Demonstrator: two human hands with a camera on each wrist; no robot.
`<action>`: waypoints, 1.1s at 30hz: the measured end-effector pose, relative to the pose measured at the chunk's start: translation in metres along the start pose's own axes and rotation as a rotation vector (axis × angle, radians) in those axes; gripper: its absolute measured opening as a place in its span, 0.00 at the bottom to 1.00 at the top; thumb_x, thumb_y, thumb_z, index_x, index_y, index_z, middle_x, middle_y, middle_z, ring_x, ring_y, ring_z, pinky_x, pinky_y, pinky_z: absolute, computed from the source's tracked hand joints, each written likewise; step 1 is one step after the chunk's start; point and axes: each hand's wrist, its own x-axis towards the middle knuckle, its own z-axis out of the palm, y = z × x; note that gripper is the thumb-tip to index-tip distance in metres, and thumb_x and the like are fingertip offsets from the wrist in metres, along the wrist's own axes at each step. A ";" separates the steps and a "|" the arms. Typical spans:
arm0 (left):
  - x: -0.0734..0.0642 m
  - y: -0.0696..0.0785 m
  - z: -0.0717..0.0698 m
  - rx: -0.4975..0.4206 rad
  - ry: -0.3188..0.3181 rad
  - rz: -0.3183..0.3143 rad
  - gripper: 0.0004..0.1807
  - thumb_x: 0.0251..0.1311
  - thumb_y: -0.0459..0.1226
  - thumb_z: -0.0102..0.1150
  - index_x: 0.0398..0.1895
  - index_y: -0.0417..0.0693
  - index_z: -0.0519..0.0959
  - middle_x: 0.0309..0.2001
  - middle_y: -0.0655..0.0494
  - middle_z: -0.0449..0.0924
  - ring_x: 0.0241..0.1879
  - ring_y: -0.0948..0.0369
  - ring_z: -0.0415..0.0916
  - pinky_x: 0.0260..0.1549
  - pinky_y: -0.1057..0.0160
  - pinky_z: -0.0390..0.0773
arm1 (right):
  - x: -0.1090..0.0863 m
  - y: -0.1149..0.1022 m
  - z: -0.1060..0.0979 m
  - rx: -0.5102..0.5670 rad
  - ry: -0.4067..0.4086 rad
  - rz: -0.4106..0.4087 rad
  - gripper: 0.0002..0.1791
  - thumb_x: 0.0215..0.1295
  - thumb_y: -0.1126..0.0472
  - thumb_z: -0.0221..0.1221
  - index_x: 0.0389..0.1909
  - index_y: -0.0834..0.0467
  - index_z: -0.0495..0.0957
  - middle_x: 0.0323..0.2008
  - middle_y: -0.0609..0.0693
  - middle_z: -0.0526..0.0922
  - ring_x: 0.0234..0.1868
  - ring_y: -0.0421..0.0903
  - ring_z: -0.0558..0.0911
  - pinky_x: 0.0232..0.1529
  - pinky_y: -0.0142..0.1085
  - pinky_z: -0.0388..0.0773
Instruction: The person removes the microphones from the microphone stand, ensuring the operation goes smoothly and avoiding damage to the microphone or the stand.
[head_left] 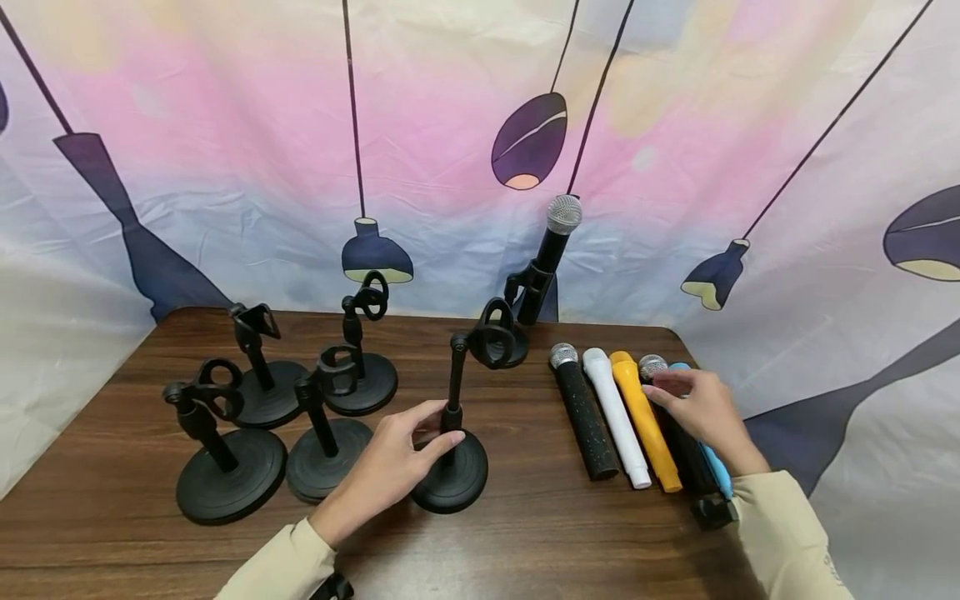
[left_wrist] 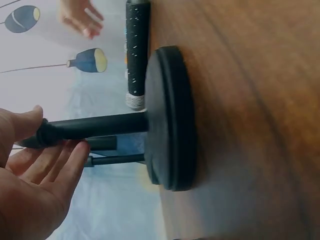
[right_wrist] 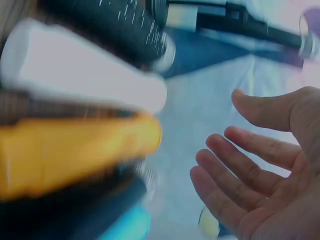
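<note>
My left hand (head_left: 393, 454) pinches the stem of a black microphone stand (head_left: 456, 379) between thumb and fingers, above its round base. In the left wrist view, the stand (left_wrist: 107, 126) is upright relative to the tabletop; whether its base touches the wood I cannot tell. My right hand (head_left: 705, 412) hovers over the right end of a row of microphones, fingers apart and holding nothing in the right wrist view. That row has a speckled black microphone (head_left: 585, 417), a white one (head_left: 618, 417), a yellow microphone (head_left: 648, 425), another black microphone (head_left: 682, 450) and a partly hidden blue microphone (head_left: 716, 471).
At the back, a black microphone (head_left: 551, 250) with a silver head sits tilted in a stand (head_left: 513, 346). Several stands with bare clips, including a front left stand (head_left: 232, 479), occupy the left of the wooden table (head_left: 525, 550). A printed cloth (head_left: 450, 125) hangs behind.
</note>
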 end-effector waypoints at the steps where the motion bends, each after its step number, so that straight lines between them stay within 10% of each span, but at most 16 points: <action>1: 0.000 -0.002 0.001 -0.013 -0.006 -0.009 0.22 0.66 0.38 0.67 0.62 0.44 0.78 0.46 0.54 0.86 0.47 0.60 0.84 0.49 0.63 0.81 | 0.001 -0.007 0.004 0.008 -0.005 -0.019 0.22 0.71 0.55 0.65 0.55 0.70 0.81 0.49 0.67 0.84 0.49 0.64 0.84 0.44 0.54 0.81; 15: 0.000 -0.020 0.008 -0.089 -0.067 -0.031 0.11 0.66 0.34 0.66 0.51 0.44 0.84 0.47 0.45 0.86 0.47 0.57 0.85 0.47 0.65 0.81 | 0.005 -0.085 0.069 0.263 -0.122 -0.264 0.18 0.63 0.55 0.71 0.51 0.58 0.85 0.47 0.54 0.87 0.43 0.46 0.86 0.42 0.39 0.83; 25: 0.001 -0.026 0.004 -0.020 -0.106 -0.035 0.10 0.68 0.37 0.65 0.49 0.45 0.86 0.47 0.50 0.87 0.49 0.58 0.84 0.49 0.61 0.82 | 0.001 -0.127 0.114 0.578 -0.276 -0.389 0.20 0.62 0.60 0.72 0.54 0.60 0.83 0.51 0.57 0.85 0.49 0.53 0.85 0.51 0.43 0.82; 33: 0.000 -0.026 0.003 0.024 -0.119 -0.019 0.13 0.68 0.40 0.65 0.54 0.59 0.85 0.48 0.63 0.87 0.49 0.64 0.83 0.49 0.59 0.81 | -0.005 -0.149 0.140 0.736 -0.228 -0.496 0.20 0.58 0.65 0.74 0.52 0.60 0.85 0.49 0.53 0.86 0.51 0.55 0.85 0.54 0.48 0.80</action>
